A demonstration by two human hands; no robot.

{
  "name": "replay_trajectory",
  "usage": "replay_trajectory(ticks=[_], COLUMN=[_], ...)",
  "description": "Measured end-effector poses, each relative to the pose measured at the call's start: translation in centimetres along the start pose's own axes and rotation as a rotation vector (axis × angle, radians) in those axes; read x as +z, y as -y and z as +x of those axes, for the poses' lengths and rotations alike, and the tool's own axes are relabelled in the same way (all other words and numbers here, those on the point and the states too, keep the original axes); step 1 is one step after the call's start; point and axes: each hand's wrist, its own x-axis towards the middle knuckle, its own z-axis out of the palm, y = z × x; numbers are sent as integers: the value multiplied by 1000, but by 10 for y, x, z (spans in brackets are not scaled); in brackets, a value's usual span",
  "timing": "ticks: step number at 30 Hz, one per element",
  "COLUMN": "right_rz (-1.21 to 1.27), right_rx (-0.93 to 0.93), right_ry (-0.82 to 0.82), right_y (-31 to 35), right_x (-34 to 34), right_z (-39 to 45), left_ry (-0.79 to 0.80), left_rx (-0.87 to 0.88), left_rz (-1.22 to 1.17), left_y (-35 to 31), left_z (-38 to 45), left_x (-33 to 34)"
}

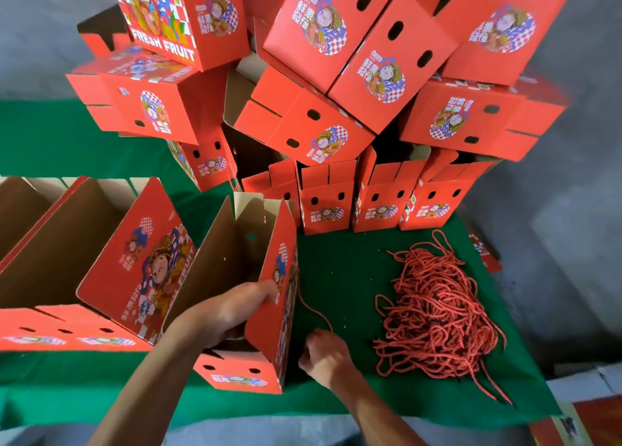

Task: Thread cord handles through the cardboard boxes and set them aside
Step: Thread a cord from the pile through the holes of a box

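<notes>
Red cardboard, an open fruit box, stands on the green cloth in front of the person. The left hand reaches inside it, fingers fairly straight and pressed against the inner face of the right wall. Outside that same wall, the right hand is curled and pinches one red cord. The cord runs from these fingers up and to the left to the wall, so its long axis points at the box. The right hand is nearer to it. Spare cords lie in a pile, well apart to the right.
</notes>
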Motion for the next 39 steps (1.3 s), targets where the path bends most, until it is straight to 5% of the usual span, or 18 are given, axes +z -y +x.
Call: replay_trajectory(ticks=[5, 8, 18, 39], right_rz=[793, 1017, 1271, 1600], right_rx=[-90, -19, -161, -27], right_ry=[-137, -207, -238, -298], right_y=[2, 4, -12, 1], right_x=[-26, -44, -60, -44], right_z=[-17, -21, -37, -31], left_ry=[-20, -39, -86, 99], left_rx=[54, 75, 112, 123], left_rz=[-34, -44, -52, -200], left_y=[0, -11, -17, -18], left_z=[7, 9, 10, 3], left_x=[7, 17, 20, 29])
